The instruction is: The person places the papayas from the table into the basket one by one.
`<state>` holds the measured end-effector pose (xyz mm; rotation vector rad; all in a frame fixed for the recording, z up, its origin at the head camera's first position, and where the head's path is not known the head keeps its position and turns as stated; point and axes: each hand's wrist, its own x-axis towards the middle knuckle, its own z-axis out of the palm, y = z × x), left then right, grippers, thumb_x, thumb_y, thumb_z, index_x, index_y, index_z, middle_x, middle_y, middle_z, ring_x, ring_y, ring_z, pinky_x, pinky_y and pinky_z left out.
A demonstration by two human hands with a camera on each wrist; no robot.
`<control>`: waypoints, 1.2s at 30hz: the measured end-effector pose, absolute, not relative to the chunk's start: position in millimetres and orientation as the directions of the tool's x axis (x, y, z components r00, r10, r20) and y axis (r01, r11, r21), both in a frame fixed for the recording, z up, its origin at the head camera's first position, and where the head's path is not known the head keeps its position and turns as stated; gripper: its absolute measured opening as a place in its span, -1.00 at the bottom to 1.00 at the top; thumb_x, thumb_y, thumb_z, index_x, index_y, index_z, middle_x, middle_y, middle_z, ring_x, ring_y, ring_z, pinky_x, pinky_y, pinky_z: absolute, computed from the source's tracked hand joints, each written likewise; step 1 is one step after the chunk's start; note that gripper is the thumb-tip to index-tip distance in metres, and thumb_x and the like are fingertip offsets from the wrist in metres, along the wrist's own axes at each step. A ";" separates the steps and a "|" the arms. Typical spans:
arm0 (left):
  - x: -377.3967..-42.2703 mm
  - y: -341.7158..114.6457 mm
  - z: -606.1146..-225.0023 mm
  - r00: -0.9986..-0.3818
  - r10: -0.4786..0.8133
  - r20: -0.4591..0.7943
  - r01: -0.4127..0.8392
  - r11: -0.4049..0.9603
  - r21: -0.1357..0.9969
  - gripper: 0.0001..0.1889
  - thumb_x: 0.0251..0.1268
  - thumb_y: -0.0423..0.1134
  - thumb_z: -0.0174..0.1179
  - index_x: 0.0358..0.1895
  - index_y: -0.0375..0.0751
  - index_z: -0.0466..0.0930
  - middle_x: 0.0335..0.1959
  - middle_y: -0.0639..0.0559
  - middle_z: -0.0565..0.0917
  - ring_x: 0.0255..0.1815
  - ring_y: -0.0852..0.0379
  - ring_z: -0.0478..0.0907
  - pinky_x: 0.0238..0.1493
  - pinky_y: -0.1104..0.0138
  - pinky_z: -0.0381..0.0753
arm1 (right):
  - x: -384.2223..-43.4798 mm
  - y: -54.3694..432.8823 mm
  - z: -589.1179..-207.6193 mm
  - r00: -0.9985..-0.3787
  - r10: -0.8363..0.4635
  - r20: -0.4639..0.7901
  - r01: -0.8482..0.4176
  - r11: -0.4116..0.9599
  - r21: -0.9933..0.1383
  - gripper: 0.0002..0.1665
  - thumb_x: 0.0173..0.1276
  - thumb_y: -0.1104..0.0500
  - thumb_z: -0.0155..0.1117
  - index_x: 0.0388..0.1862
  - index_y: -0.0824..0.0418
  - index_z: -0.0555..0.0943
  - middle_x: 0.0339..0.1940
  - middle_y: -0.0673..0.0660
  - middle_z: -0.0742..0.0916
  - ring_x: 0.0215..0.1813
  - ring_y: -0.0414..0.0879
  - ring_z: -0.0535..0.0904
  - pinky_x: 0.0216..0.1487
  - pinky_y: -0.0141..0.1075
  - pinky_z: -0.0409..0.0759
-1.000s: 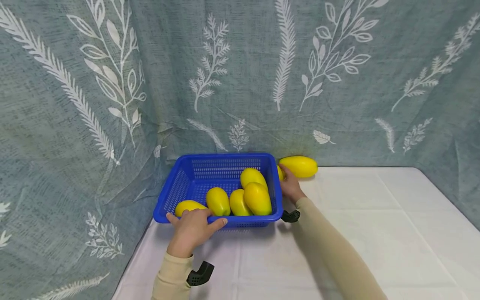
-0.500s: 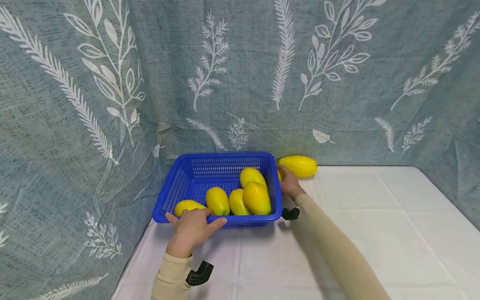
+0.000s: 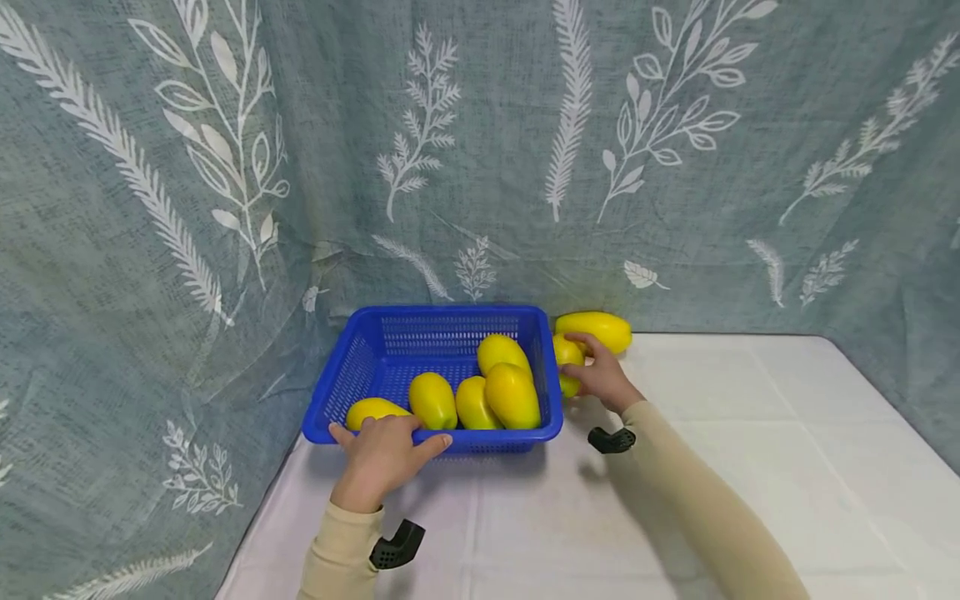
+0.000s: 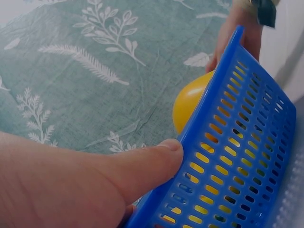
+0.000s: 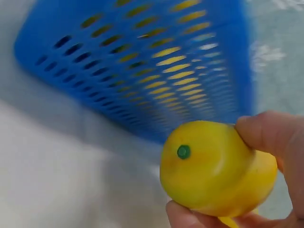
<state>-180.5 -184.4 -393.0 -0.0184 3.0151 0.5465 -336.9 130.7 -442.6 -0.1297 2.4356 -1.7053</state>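
Observation:
A blue perforated plastic basket [image 3: 450, 310] holds several yellow mangoes [image 3: 512, 396]. My left hand [image 3: 381, 462] grips its front rim, with the thumb on the rim [image 4: 164, 159] in the left wrist view and the other fingers reaching over the edge. Close by the basket's right wall, my right hand [image 3: 603, 375] holds another mango [image 5: 204, 166] between thumb and fingers. That mango shows a green stem end toward the right wrist camera. Behind it lies one more long yellow fruit [image 3: 603, 327], partly covered by the right hand and the held mango.
The basket stands on a white-covered table [image 3: 720, 467] at its back left part. A grey-green curtain with white leaf prints [image 3: 510, 167] hangs directly behind and along the left side. Black wrist cameras [image 3: 397, 544] sit on both forearms.
My right hand has drawn back a little to the right and toward me, and more of its mango now shows beside the basket. The left hand stays on the rim.

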 end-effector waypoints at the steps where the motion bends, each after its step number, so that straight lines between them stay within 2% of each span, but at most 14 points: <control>1: -180.7 -184.4 -392.1 -0.997 0.003 -0.078 -0.025 0.936 0.350 -0.53 0.36 0.26 0.21 0.01 -0.04 0.74 -0.08 -0.17 0.78 0.17 -0.55 0.52 0.20 -0.74 -0.28 | -335.5 134.9 -437.1 -0.984 -0.158 -0.080 0.023 0.337 -0.941 -0.25 0.40 0.26 0.26 0.54 0.11 0.30 0.51 0.43 0.31 0.07 0.15 0.59 -0.32 -0.26 0.76; 4: -180.9 -184.9 -390.5 -0.997 0.010 -0.077 -0.018 0.936 0.352 -0.54 0.36 0.27 0.20 -0.04 -0.04 0.74 -0.15 -0.14 0.78 0.15 -0.55 0.52 0.19 -0.75 -0.28 | -334.8 146.1 -417.8 -0.989 -0.137 -0.059 0.013 0.311 -0.950 -0.22 0.42 0.25 0.26 0.58 0.09 0.25 0.54 0.42 0.28 0.28 0.29 0.52 -0.18 -0.18 0.80; 8: -180.3 -185.7 -391.3 -0.996 0.011 -0.084 -0.019 0.936 0.352 -0.54 0.37 0.26 0.20 -0.04 -0.03 0.74 -0.14 -0.14 0.78 0.16 -0.55 0.52 0.19 -0.75 -0.28 | -334.3 150.6 -388.4 -0.990 -0.142 -0.007 -0.034 0.280 -0.959 -0.20 0.44 0.27 0.23 0.61 0.08 0.21 0.56 0.40 0.29 0.38 0.37 0.46 -0.04 -0.05 0.79; 14: -180.7 -186.9 -392.4 -0.996 0.014 -0.084 -0.017 0.935 0.356 -0.56 0.36 0.25 0.20 -0.07 -0.04 0.74 -0.28 -0.09 0.76 0.13 -0.53 0.53 0.18 -0.75 -0.31 | -316.7 126.9 -352.1 -0.970 -0.225 0.092 -0.156 0.288 -0.945 -0.23 0.42 0.28 0.28 0.57 0.04 0.29 0.50 0.35 0.40 0.31 0.35 0.53 -0.08 -0.08 0.77; 17: -181.1 -185.3 -392.4 -0.996 0.018 -0.090 -0.015 0.935 0.355 -0.55 0.37 0.26 0.19 -0.10 -0.05 0.73 -0.31 -0.07 0.75 0.15 -0.54 0.52 0.18 -0.75 -0.31 | -299.2 105.6 -343.0 -0.939 -0.311 0.145 -0.253 0.340 -0.906 -0.26 0.40 0.25 0.31 0.53 0.05 0.34 0.49 0.29 0.43 0.26 0.29 0.56 0.01 -0.04 0.72; 22: -180.4 -180.7 -391.7 -0.995 0.019 -0.101 -0.019 0.933 0.360 -0.51 0.37 0.26 0.19 -0.03 -0.10 0.73 -0.16 -0.14 0.78 0.18 -0.54 0.51 0.19 -0.74 -0.32 | -272.2 64.3 -344.2 -0.832 -0.502 0.235 -0.478 0.435 -0.763 -0.32 0.37 0.23 0.37 0.46 0.10 0.44 0.52 0.19 0.47 0.39 0.16 0.46 0.34 0.06 0.53; 24: -180.0 -180.6 -392.7 -0.995 0.018 -0.100 -0.020 0.930 0.366 -0.49 0.37 0.26 0.19 0.02 -0.11 0.73 -0.11 -0.16 0.78 0.18 -0.55 0.51 0.19 -0.74 -0.32 | -264.8 48.0 -349.2 -0.796 -0.555 0.242 -0.529 0.443 -0.724 -0.34 0.36 0.23 0.38 0.43 0.11 0.47 0.50 0.19 0.49 0.43 0.14 0.43 0.38 0.09 0.51; 27: -179.8 -180.4 -394.8 -0.995 0.014 -0.098 -0.023 0.929 0.369 -0.49 0.36 0.25 0.21 0.01 -0.11 0.73 -0.09 -0.18 0.78 0.17 -0.55 0.51 0.19 -0.74 -0.30 | -258.1 29.3 -359.3 -0.757 -0.616 0.217 -0.565 0.450 -0.692 -0.36 0.34 0.23 0.38 0.40 0.09 0.49 0.44 0.20 0.53 0.38 0.13 0.44 0.33 0.05 0.55; 31: -180.3 -180.4 -396.5 -0.996 0.014 -0.084 -0.017 0.932 0.361 -0.52 0.36 0.25 0.21 -0.05 -0.09 0.73 -0.10 -0.19 0.78 0.13 -0.54 0.53 0.19 -0.74 -0.28 | -256.6 14.4 -371.5 -0.734 -0.655 0.176 -0.590 0.488 -0.643 -0.37 0.35 0.23 0.38 0.40 0.11 0.50 0.40 0.19 0.58 0.30 0.12 0.46 0.26 -0.03 0.59; 36: -181.1 -183.9 -394.7 -0.998 0.018 -0.063 -0.006 0.935 0.356 -0.59 0.37 0.23 0.22 -0.11 -0.03 0.73 -0.17 -0.15 0.78 0.11 -0.54 0.54 0.20 -0.74 -0.29 | -260.7 4.4 -376.5 -0.759 -0.640 0.120 -0.566 0.557 -0.608 -0.39 0.34 0.25 0.40 0.37 0.14 0.52 0.34 0.16 0.64 0.28 0.15 0.49 0.30 0.00 0.57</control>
